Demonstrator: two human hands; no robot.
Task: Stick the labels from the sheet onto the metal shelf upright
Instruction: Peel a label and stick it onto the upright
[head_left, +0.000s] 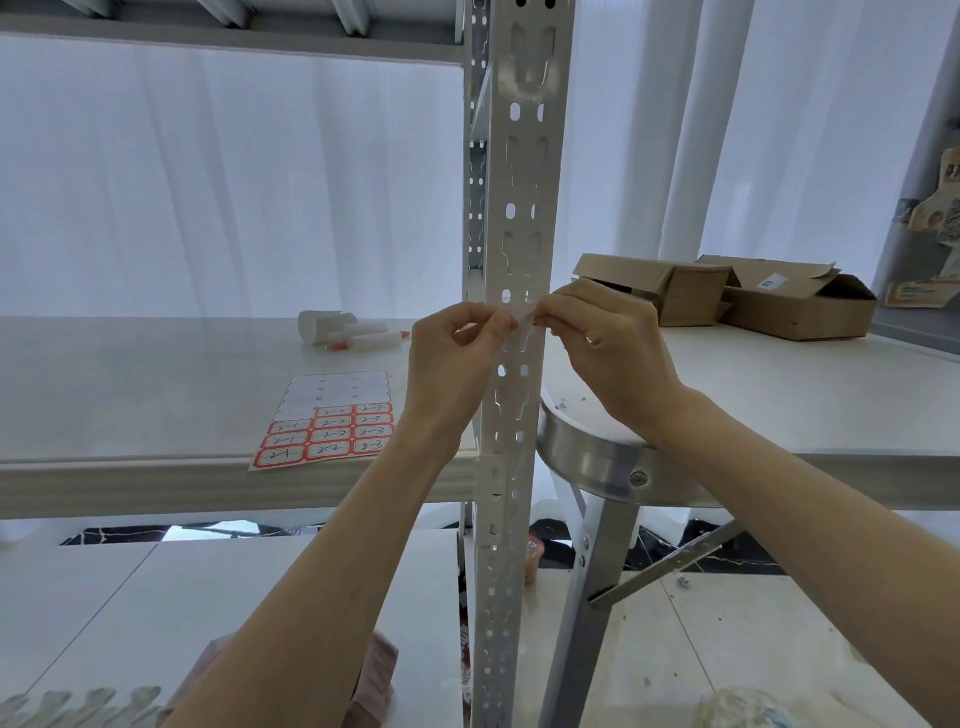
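Note:
A grey perforated metal shelf upright (519, 208) runs down the middle of the head view. My left hand (457, 358) and my right hand (608, 348) meet in front of it at mid height. Both pinch a small pale label (524, 315) by its ends, right against the upright's face. The label sheet (332, 421) lies on the white shelf board (130, 395) to the left; its upper rows are peeled bare, and its lower rows hold several red-bordered labels with handwriting.
White rolls and tubes with red tips (348, 330) lie further back on the shelf board. Two open cardboard boxes (727, 293) sit on a white table (805, 405) to the right. A metal stool leg (587, 597) stands beside the upright.

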